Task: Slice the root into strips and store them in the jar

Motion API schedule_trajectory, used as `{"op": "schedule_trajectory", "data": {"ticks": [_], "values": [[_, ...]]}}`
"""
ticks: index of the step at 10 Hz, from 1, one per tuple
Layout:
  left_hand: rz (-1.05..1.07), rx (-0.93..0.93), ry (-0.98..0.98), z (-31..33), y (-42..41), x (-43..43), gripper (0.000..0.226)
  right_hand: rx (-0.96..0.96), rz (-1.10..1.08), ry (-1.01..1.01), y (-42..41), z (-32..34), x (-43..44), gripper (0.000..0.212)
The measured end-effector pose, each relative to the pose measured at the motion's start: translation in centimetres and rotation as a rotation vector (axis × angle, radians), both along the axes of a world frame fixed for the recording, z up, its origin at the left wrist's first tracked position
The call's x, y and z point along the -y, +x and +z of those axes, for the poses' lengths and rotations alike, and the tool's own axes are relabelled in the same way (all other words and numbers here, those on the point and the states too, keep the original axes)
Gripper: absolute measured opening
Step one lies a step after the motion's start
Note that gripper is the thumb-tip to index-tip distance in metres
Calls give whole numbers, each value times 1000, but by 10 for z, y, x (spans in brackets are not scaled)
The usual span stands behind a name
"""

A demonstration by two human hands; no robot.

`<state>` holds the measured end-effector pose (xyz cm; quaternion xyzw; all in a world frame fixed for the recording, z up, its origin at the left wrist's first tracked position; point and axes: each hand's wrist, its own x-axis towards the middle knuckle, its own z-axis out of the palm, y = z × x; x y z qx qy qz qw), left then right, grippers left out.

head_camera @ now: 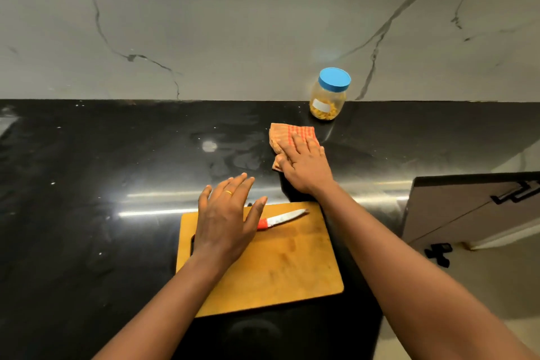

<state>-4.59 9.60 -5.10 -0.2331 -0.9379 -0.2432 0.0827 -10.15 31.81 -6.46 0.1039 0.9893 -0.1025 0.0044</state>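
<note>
Flatly, the person's right hand [304, 166] is pressing down on a folded orange checked cloth [289, 133], fingers straight and lying close together on the fabric, gripping nothing. The cloth is lying on the glossy black stone countertop [87, 184], at about 12 o'clock from the rectangular wooden cutting board [277, 266].

The left hand [226, 219] is reaching over the board's far-left corner with its fingers straight and spread apart, holding nothing; whether the palm is touching the wood cannot be told. A thin gold ring [228, 192] is showing on one finger. Just at 3 o'clock from the thumb, a small steel-bladed knife with a red handle [280, 219] is lying on the board, its tip pointing towards 2 o'clock.

A clear round jar with a blue screw lid [328, 96] is standing upright at 1 o'clock from the cloth, near it but apart, close to the grey veined stone wall [233, 23]. Its lid is sitting on top, and yellow cut pieces [331, 114] are filling the lower part behind a white label.

At 3 o'clock, beyond the counter's end, a pale cabinet door with a dark handle [467, 207] is showing.
</note>
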Motion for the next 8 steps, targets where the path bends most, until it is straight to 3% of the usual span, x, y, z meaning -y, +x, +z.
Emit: {"op": "schedule_trajectory", "data": {"ticks": [3, 7, 8], "values": [[-35, -46, 14, 3, -59, 13, 56, 94, 2, -4, -101, 4, 4, 55], [-19, -18, -197, 18, -83, 22, 72, 226, -24, 148, -127, 26, 6, 62], [-30, -18, -265, 24, -77, 32, 75, -10, -67, 188, -105, 27, 33, 70]]}}
